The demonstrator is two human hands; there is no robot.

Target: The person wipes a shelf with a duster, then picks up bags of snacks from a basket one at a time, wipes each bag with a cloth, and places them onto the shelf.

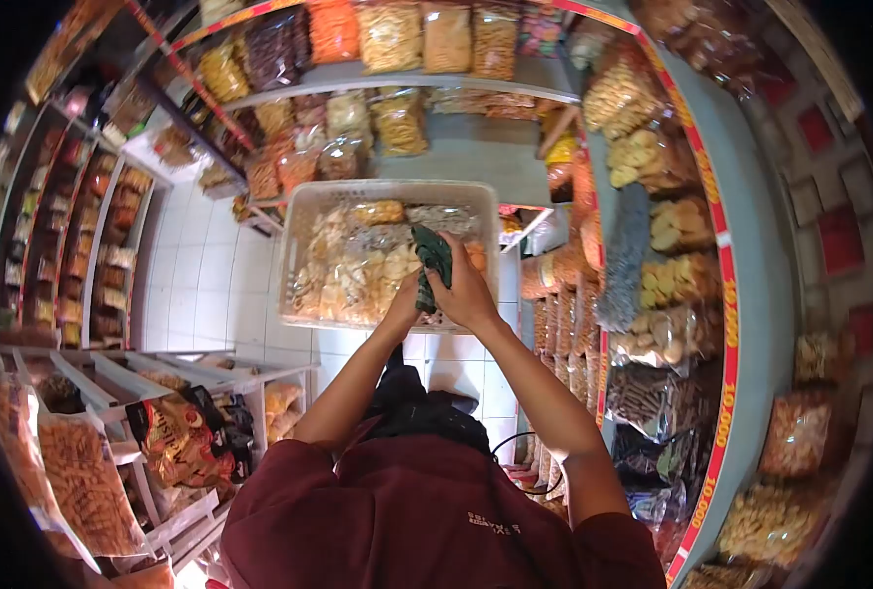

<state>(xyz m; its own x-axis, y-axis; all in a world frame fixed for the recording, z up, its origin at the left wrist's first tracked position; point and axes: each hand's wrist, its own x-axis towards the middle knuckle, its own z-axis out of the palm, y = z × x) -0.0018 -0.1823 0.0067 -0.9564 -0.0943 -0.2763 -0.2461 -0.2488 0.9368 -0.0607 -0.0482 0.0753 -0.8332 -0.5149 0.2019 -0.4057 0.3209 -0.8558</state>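
Both hands hold a dark green cloth (432,257) above the near right part of a white plastic basket (291,236). My left hand (407,306) grips the cloth's lower left side. Around its right side are the fingers of my right hand (464,290), thumb on top. Inside the basket lie clear bags of pale snacks (358,280), a yellow bag (378,211) and greyish bags (441,218) near the far edge.
Beyond the basket stands a grey shelf (456,162) with bagged snacks. More bags line the right shelf (721,393), edged with red price strips. A white rack (142,393) is at lower left, over white floor tiles (196,265).
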